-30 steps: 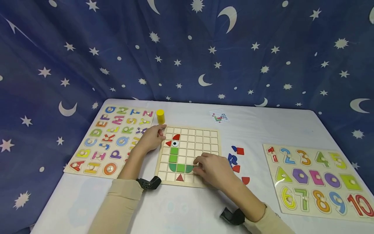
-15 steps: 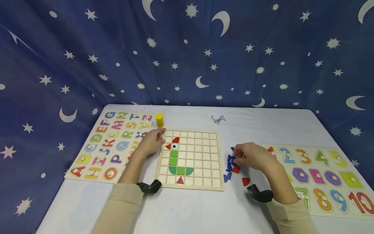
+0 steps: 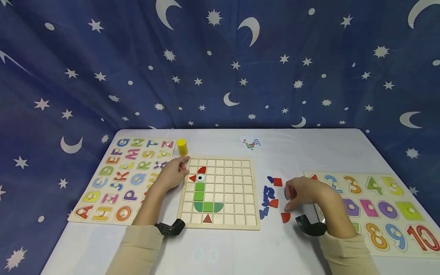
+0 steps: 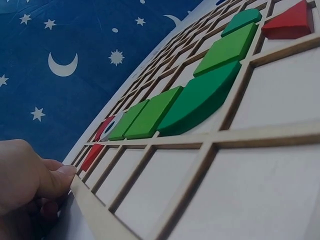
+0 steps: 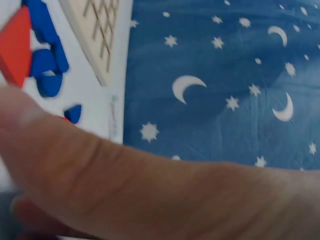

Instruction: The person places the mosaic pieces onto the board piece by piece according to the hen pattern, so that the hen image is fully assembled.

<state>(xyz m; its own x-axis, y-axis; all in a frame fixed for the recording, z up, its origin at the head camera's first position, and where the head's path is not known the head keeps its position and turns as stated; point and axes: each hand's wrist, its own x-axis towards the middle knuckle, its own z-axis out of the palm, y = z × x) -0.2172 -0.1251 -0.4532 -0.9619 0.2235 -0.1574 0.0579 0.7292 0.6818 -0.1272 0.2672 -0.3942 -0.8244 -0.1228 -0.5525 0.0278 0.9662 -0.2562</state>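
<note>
The wooden grid board (image 3: 254,194) lies mid-table. Along its left part, red, green and eye-marked pieces form a bird-like shape, with a green square (image 3: 207,207) between two rounded green pieces and a red triangle (image 3: 207,219) below. My left hand (image 3: 170,175) holds the board's far left corner; the left wrist view shows the thumb (image 4: 65,172) right at that corner. To the board's right, my right hand (image 3: 302,192) is over the table with loosely bent fingers and nothing visible in them. Beside it lie a red square (image 3: 277,182), a red quarter-round piece (image 3: 285,217) and several blue pieces (image 3: 266,197).
An alphabet puzzle board (image 3: 82,198) lies at the left and a number-and-shape board (image 3: 364,244) at the right, partly under the right forearm. A yellow cylinder (image 3: 182,147) stands behind the left hand. The small picture card (image 3: 251,143) sits farther back.
My right hand has left the rounded green piece on the board, gone right to the loose pieces, then drawn back slightly toward me. The left hand has stayed at the board's corner.
</note>
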